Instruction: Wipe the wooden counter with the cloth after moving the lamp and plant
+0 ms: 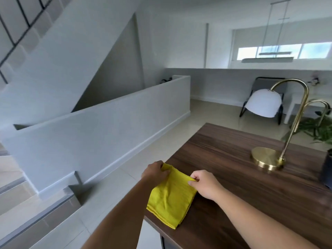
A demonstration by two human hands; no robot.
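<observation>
We see left hand (156, 172) and right hand (204, 184) each pinching a far corner of the folded yellow cloth (170, 196) | cloth lies at counter (233, 186) left edge | lamp (273, 141) and plant (318, 128) stand right

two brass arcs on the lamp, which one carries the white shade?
The taller arc, rising from the round base; the white shade hangs from its left end. The shorter arc beside it bends right, and its end is cut off by the frame.
</observation>
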